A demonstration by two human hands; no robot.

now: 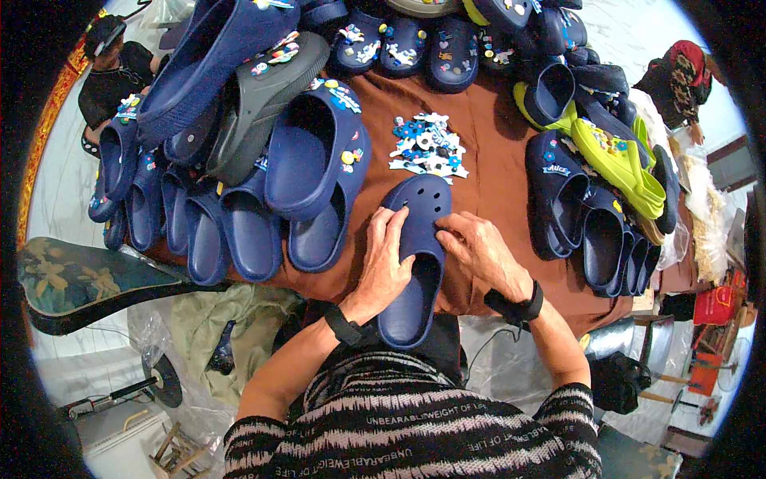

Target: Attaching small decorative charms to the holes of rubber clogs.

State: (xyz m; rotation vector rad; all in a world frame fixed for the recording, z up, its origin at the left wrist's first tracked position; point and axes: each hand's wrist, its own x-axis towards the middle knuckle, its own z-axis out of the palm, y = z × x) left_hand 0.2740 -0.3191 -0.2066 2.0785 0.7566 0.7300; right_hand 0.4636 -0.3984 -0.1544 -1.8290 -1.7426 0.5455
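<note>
A navy blue clog (421, 231) lies at the table's near edge, its holed toe pointing away from me and its heel toward my body. My left hand (384, 254) is closed around the clog's left side, thumb at the opening and fingertips up by the holes. On the other side, my right hand (480, 249) has its fingers curled together, the tips against the clog's upper near the right-hand holes. Whatever they pinch, if anything, is hidden. Just beyond the toe sits a pile of small blue, white and black shoe charms (429, 145).
Decorated navy clogs (315, 152) and a dark grey clog (267, 104) are stacked at left. More clogs stand at the back. A lime green clog (614, 160) tops the right pile. A brown cloth (487, 176) covers the table. Two people are farther off.
</note>
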